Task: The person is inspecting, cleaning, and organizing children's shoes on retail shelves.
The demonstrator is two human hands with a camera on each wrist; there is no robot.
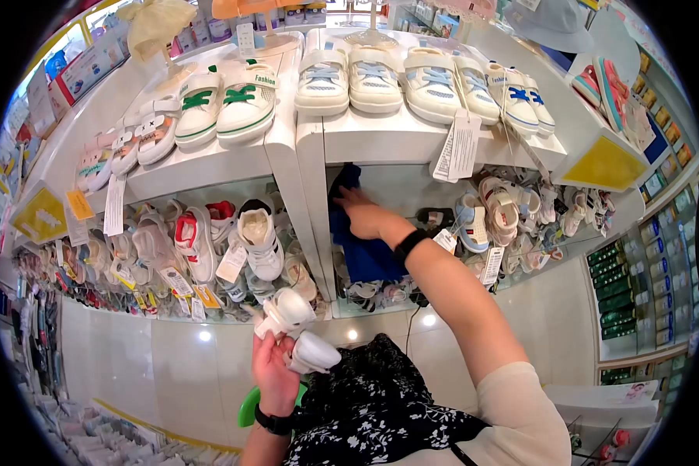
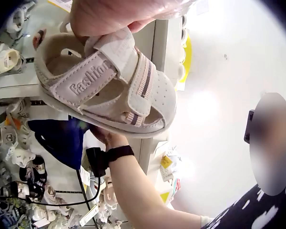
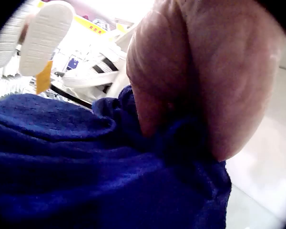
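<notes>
My left hand (image 1: 275, 374) holds a pair of small white sandals (image 1: 315, 354) low in front of the shelves. Close up in the left wrist view, one sandal (image 2: 155, 98) shows a strap marked "Fashion" and a striped band, with the fingers at its upper edge. Inside the right-hand cubby, my right hand (image 1: 366, 217) grips a dark blue cloth (image 1: 374, 262) against the glass shelf. The cloth (image 3: 95, 181) bunches up between thumb and hand in the right wrist view, and its folds hang over the shelf's front. The fingertips are hidden in it.
Several pairs of white children's shoes (image 1: 377, 81) stand on the white top ledge, with paper tags (image 1: 457, 147) hanging down. More shoes (image 1: 262, 245) crowd the glass shelves on both sides. A white upright panel (image 1: 314, 210) divides the cubbies. A thin black cable (image 1: 412, 330) hangs below.
</notes>
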